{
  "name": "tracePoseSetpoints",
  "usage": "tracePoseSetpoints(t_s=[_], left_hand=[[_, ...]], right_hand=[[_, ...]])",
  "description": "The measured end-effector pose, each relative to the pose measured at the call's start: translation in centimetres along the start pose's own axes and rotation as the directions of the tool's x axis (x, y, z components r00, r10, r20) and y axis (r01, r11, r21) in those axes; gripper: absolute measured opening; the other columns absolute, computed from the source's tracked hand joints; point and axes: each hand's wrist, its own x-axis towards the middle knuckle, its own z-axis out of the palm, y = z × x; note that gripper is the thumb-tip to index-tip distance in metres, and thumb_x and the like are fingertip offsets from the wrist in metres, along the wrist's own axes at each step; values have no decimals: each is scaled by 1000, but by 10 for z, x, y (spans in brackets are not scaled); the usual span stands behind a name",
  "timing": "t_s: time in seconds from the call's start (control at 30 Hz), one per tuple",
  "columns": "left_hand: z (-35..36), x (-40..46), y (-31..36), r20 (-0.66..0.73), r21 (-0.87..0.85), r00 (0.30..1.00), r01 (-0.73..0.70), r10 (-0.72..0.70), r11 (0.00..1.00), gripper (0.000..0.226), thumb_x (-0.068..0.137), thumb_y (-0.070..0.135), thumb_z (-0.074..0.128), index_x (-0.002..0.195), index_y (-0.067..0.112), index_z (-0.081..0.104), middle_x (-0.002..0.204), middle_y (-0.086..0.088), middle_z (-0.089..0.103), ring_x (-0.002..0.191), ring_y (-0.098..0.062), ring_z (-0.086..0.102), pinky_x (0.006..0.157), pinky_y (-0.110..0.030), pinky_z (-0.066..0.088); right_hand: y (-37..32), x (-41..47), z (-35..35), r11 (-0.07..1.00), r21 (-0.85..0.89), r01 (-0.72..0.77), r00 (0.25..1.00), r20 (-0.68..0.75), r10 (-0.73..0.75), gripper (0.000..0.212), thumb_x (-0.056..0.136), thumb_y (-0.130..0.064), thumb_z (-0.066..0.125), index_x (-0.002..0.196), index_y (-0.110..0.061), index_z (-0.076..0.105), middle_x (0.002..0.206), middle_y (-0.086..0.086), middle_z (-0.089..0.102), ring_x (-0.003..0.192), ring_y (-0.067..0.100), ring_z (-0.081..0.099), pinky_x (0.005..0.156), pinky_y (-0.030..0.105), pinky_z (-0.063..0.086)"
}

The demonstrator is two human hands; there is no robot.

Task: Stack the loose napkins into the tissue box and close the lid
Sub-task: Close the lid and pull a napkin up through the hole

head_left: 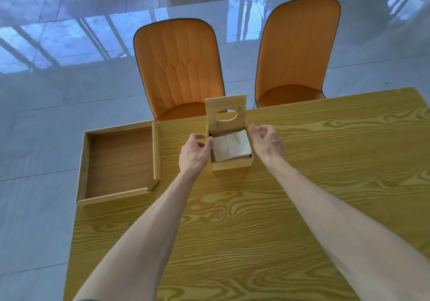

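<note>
A small wooden tissue box [231, 164] stands on the table near its far edge. Its lid [225, 114], with an oval hole, is raised upright at the back. A stack of white napkins [230, 146] lies inside the box, slightly askew. My left hand [195, 152] is beside the box's left wall, its fingertips touching the napkins' left edge. My right hand [267, 142] hovers just right of the box with its fingers loosely curled and apart, holding nothing.
A shallow wooden tray [121, 161] lies at the table's far left corner, overhanging the edge a little. Two orange chairs [179, 68] [297, 52] stand behind the yellow wood-grain table [256, 219]. Glossy tiled floor surrounds it.
</note>
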Motion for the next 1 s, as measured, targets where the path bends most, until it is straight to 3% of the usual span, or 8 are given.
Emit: tracePoseSetpoints(t_s=[0.13, 0.2, 0.27, 0.33, 0.47, 0.6, 0.8, 1.0], left_hand=[[-17, 14, 33, -23, -232, 994, 94, -102, 968, 59, 93, 64, 39, 126, 18, 57, 117, -3, 65, 100, -23, 63, 93, -46, 53], [-26, 21, 56, 37, -381, 971, 231, -235, 895, 67, 92, 67, 34, 128, 16, 57, 117, -6, 62, 100, -26, 60, 87, -43, 51], [-33, 26, 75, 144, -444, 932, 362, -333, 820, 76, 89, 73, 34, 139, 18, 51, 130, -10, 56, 109, -32, 56, 82, -44, 48], [-37, 28, 87, 221, -432, 906, 423, -362, 796, 81, 87, 76, 37, 146, 21, 43, 147, -13, 46, 126, -39, 49, 89, -49, 45], [-34, 27, 92, 304, -358, 868, 486, -393, 797, 84, 86, 76, 39, 150, 22, 37, 155, -18, 35, 138, -43, 38, 109, -58, 35], [-26, 26, 83, 342, -294, 838, 526, -426, 798, 84, 85, 77, 38, 145, 19, 43, 145, -20, 47, 130, -46, 47, 109, -58, 35], [-24, 27, 79, 356, -327, 831, 539, -427, 776, 83, 85, 75, 41, 147, 19, 40, 148, -21, 44, 132, -47, 43, 108, -61, 34], [-26, 25, 80, 370, -373, 840, 526, -397, 765, 72, 88, 69, 42, 140, 19, 44, 143, -22, 47, 130, -47, 44, 107, -62, 35]], right_hand=[[-38, 13, -20, 991, 126, -45, 998, 41, 40, 50, 100, -54, 41, 117, -10, 59, 99, 4, 61, 91, 23, 59, 78, 35, 49], [-58, 21, -26, 967, 201, -158, 981, 143, 131, 65, 99, -59, 38, 130, -5, 56, 124, 15, 63, 114, 35, 61, 97, 44, 51], [-74, 26, -30, 923, 223, -313, 924, 294, 243, 82, 92, -71, 36, 151, -14, 36, 152, 15, 43, 134, 38, 47, 109, 52, 42], [-80, 30, -30, 892, 203, -405, 865, 401, 301, 91, 86, -80, 36, 157, -24, 23, 158, 14, 34, 137, 39, 42, 110, 57, 38], [-77, 34, -24, 887, 131, -443, 809, 485, 332, 96, 81, -84, 41, 155, -23, 28, 155, 19, 36, 138, 42, 40, 110, 60, 37], [-67, 35, -17, 890, 88, -448, 777, 531, 338, 96, 82, -78, 49, 155, -21, 26, 159, 18, 30, 143, 39, 34, 113, 59, 31], [-67, 36, -18, 857, 145, -494, 761, 549, 346, 110, 69, -93, 38, 156, -26, 27, 160, 19, 26, 145, 43, 29, 112, 67, 26], [-70, 38, -17, 846, 138, -516, 751, 547, 369, 100, 77, -84, 44, 155, -23, 30, 160, 20, 27, 145, 43, 29, 111, 69, 25]])
